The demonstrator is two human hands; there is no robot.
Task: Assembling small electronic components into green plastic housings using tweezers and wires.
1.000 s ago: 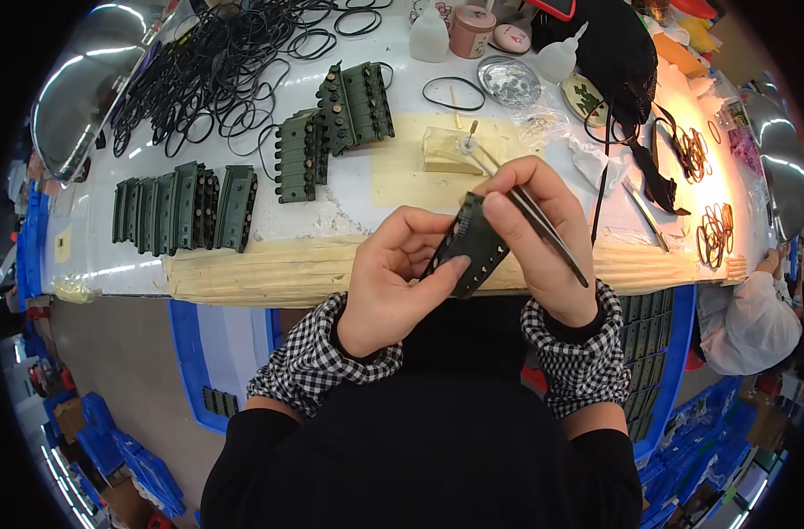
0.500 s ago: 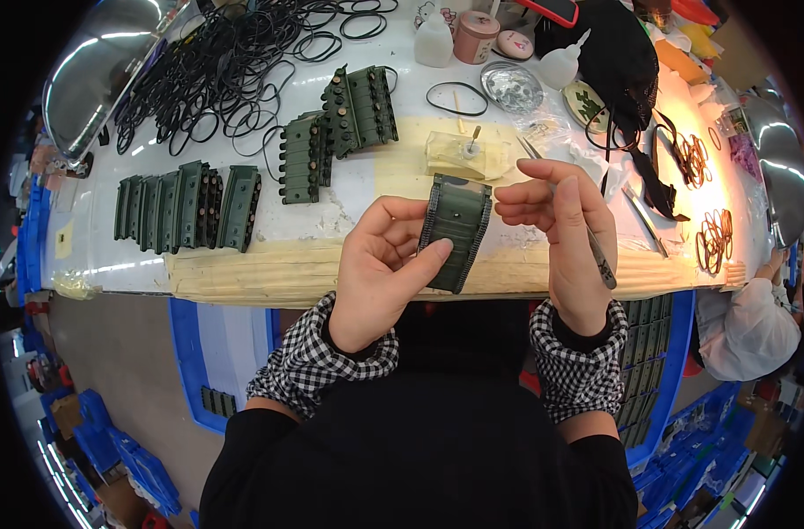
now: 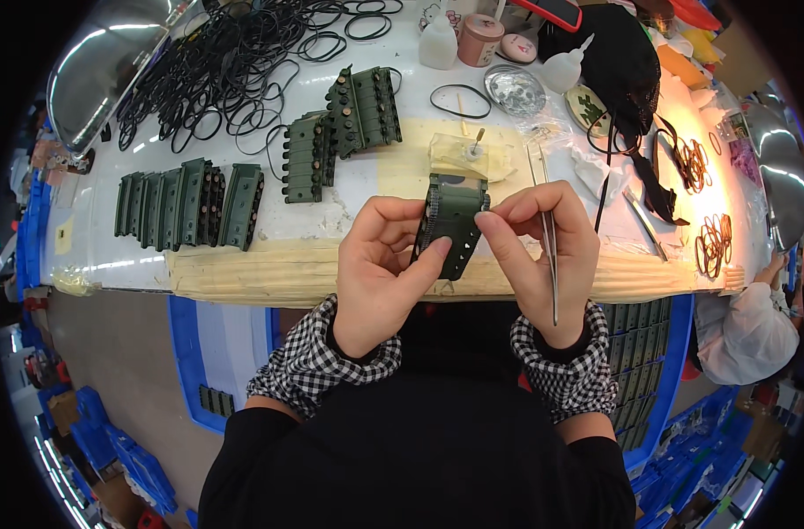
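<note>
My left hand (image 3: 375, 264) grips a dark green toy tank hull (image 3: 459, 212), thumb across its face and fingers behind. A black ribbed track runs along the hull's left side. Small light spots show along its lower right edge. My right hand (image 3: 552, 256) carries metal tweezers (image 3: 550, 238), held among its fingers with the tips pointing away from me. Its thumb and forefinger close together at the hull's upper right edge; anything pinched between them is too small to make out. Just beyond the hull lies a yellowish taped block (image 3: 470, 157) with a small upright pin.
More green hulls (image 3: 243, 207) stand in a row at the left, with others (image 3: 364, 106) stacked mid-table. Black rubber loops (image 3: 212, 79) heap at the far left. Another pair of tweezers (image 3: 645, 226), a black bag (image 3: 600, 62) and white bottles (image 3: 437, 42) lie right and back. Blue trays (image 3: 675, 353) flank my lap.
My right hand has come in to the hull's right edge, and its tweezers have swung more upright. The hull has tilted, and the ribbed edge seen on its right no longer shows there.
</note>
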